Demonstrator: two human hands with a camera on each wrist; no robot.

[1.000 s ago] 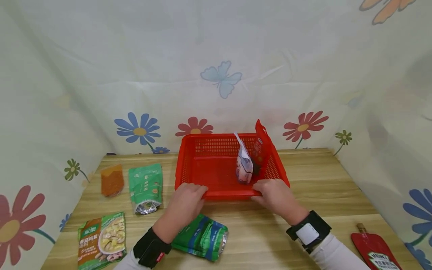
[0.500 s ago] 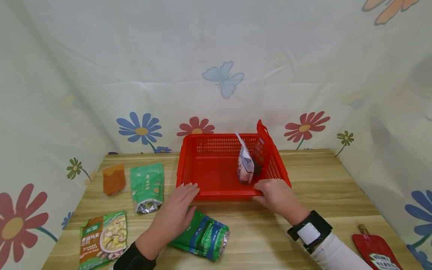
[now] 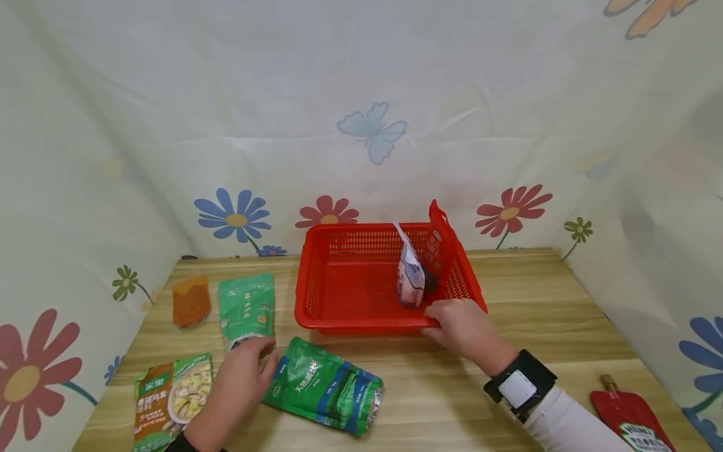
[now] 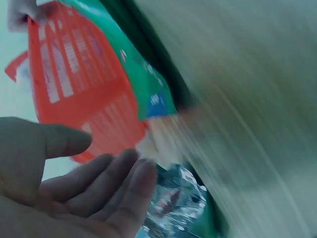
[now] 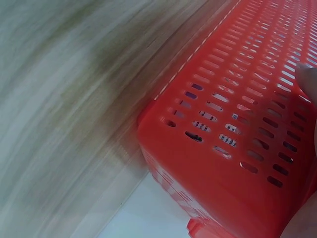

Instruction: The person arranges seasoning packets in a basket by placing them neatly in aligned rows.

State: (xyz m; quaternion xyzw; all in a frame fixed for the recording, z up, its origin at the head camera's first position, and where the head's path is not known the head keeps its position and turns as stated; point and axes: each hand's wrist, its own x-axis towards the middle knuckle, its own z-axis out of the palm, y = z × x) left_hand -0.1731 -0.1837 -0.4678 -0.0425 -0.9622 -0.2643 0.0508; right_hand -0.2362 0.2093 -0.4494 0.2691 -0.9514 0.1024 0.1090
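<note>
The right hand (image 3: 465,331) grips the near right rim of a red plastic basket (image 3: 361,323). A white and pink bag (image 3: 410,276) and a red packet (image 3: 437,248) stand inside the basket at its right. My left hand (image 3: 243,376) is at the foil bottom of a light green pouch (image 3: 246,307). In the left wrist view the left thumb (image 4: 69,141) and fingers stand apart with nothing between them, near the crinkled foil (image 4: 178,198). Whether they touch the foil I cannot tell. Beside this hand lies a darker green pouch with blue bands (image 3: 324,386).
An orange-brown packet (image 3: 190,301) lies at the far left of the wooden table (image 3: 519,282). Nearer sits a brown and green soup-picture packet (image 3: 172,402). A red Heinz ketchup pouch (image 3: 629,417) lies at the right front. Flower-printed cloth (image 3: 373,75) hangs around the table.
My left hand has let go of the basket's near left rim and moved left and nearer, to the light green pouch. The right hand keeps its grip, and the basket has hardly moved.
</note>
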